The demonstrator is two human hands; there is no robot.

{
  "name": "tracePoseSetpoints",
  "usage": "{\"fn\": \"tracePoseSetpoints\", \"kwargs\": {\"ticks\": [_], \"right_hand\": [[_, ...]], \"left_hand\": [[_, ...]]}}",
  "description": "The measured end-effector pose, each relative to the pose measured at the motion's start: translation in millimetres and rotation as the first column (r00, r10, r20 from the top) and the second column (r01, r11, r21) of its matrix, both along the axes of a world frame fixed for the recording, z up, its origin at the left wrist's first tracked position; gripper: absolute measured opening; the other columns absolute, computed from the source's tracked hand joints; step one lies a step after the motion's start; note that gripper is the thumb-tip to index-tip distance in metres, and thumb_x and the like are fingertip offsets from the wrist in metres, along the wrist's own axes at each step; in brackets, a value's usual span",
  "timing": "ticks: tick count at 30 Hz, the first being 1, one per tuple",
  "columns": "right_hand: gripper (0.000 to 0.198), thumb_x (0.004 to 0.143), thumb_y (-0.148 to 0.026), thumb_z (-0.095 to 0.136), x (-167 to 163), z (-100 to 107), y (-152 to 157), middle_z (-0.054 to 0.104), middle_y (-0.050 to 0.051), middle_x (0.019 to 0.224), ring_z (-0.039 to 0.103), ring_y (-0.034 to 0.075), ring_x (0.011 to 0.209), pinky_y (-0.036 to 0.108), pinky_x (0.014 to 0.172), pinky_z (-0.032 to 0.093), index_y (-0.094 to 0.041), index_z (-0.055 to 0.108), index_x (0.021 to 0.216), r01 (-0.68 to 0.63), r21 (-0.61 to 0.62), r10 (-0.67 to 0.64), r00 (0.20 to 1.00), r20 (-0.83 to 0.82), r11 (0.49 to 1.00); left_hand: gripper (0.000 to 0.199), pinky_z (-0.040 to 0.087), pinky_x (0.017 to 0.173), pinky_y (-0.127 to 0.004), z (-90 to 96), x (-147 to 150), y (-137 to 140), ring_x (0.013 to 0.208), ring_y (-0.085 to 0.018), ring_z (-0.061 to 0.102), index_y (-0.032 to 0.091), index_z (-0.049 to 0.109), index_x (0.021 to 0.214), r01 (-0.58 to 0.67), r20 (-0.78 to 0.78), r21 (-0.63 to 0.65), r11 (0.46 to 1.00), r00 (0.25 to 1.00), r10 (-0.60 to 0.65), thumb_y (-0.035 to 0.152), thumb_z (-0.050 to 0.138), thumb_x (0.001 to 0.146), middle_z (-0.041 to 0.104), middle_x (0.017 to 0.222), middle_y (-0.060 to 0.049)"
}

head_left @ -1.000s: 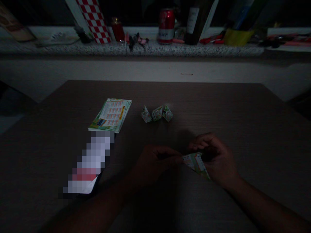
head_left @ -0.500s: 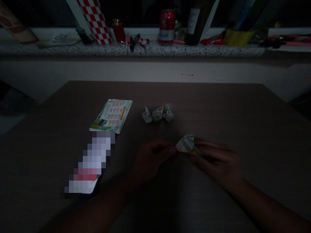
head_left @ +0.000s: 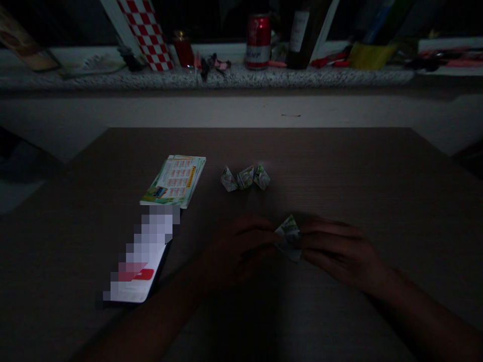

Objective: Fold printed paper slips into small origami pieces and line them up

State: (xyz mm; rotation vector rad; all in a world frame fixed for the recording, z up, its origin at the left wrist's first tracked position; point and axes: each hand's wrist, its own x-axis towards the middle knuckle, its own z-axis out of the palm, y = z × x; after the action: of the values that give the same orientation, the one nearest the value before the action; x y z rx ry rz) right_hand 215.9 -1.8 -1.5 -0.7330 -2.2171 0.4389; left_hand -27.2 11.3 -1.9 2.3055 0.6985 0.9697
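Observation:
Between my two hands is a small folded piece of printed paper (head_left: 290, 240), green and white, standing as a pointed shape. My left hand (head_left: 245, 246) pinches its left side with the fingertips. On its right edge, the fingers of my right hand (head_left: 335, 246) are closed. Beyond my hands, three folded paper pieces (head_left: 245, 177) sit in a short row on the table. To the left lies a stack of printed calendar cards (head_left: 175, 180). Dim light hides the fine detail of the folds and of my left fingertips.
A lit phone (head_left: 139, 289), partly blurred out, lies on the wooden table (head_left: 339, 166) below the cards. Along the stone windowsill (head_left: 234, 80) stand a red can (head_left: 258, 42), a dark bottle (head_left: 300, 37), a checkered tube (head_left: 146, 35) and a yellow container (head_left: 372, 55).
The folded paper has turned in my hands, and its point now faces up with a lower tip showing. Both hands have shifted slightly, the left fingers now reaching over its side.

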Motion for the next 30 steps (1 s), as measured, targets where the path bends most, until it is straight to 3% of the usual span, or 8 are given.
{"fn": "tracePoseSetpoints", "kwargs": {"ticks": [7,12,20,25,30], "right_hand": [[0.016,0.083,-0.012,0.067,1.0,-2.8,-1.8,0.075,0.007,0.092,0.072,0.017,0.085,0.023,0.073,0.059,-0.017,0.071,0.098,0.066,-0.083,-0.074,0.992,-0.101,0.994],[0.02,0.079,-0.009,0.071,-1.8,-7.7,-3.5,0.077,0.003,0.089,0.073,0.015,0.08,0.021,0.071,0.06,-0.021,0.074,0.094,0.126,-0.209,-0.166,0.969,-0.184,0.97],[0.013,0.075,-0.013,0.075,-14.5,-4.7,-7.6,0.077,0.002,0.084,0.073,0.015,0.075,0.022,0.069,0.059,-0.022,0.074,0.084,0.169,-0.419,-0.304,0.911,-0.278,0.892],[0.009,0.076,-0.014,0.074,-20.4,-2.0,-9.0,0.076,0.002,0.079,0.071,0.014,0.072,0.02,0.066,0.058,-0.02,0.07,0.072,0.126,-0.471,-0.32,0.877,-0.358,0.873],[0.011,0.077,-0.012,0.072,-21.0,0.1,-10.0,0.075,0.002,0.078,0.07,0.013,0.07,0.02,0.063,0.056,-0.02,0.067,0.071,0.104,-0.465,-0.291,0.89,-0.35,0.879]], "left_hand": [[0.014,0.054,0.078,-0.026,4.9,-1.7,2.8,0.086,-0.014,0.066,0.018,0.07,0.097,-0.046,-0.06,0.034,0.998,0.997,0.048,0.018,0.06,0.088,0.071,0.095,-0.005],[0.009,0.054,0.072,-0.023,8.0,0.6,-1.3,0.078,-0.013,0.067,0.017,0.072,0.089,-0.147,-0.017,0.014,0.989,0.989,0.147,0.019,0.064,0.085,0.073,0.087,-0.004],[0.006,0.05,0.065,-0.019,10.1,9.5,-5.2,0.071,-0.011,0.067,0.017,0.073,0.079,-0.283,0.062,-0.239,0.929,0.95,0.306,0.013,0.07,0.077,0.073,0.081,-0.001],[0.01,0.048,0.058,-0.02,7.6,12.3,-8.6,0.064,-0.012,0.064,0.017,0.072,0.084,-0.37,0.006,-0.403,0.837,0.913,0.407,0.019,0.072,0.075,0.072,0.073,0.0],[0.023,0.052,0.069,-0.025,4.0,12.4,-9.4,0.078,-0.017,0.067,0.017,0.07,0.097,-0.259,0.03,-0.599,0.757,0.938,0.345,0.024,0.073,0.075,0.073,0.085,-0.004]]}}
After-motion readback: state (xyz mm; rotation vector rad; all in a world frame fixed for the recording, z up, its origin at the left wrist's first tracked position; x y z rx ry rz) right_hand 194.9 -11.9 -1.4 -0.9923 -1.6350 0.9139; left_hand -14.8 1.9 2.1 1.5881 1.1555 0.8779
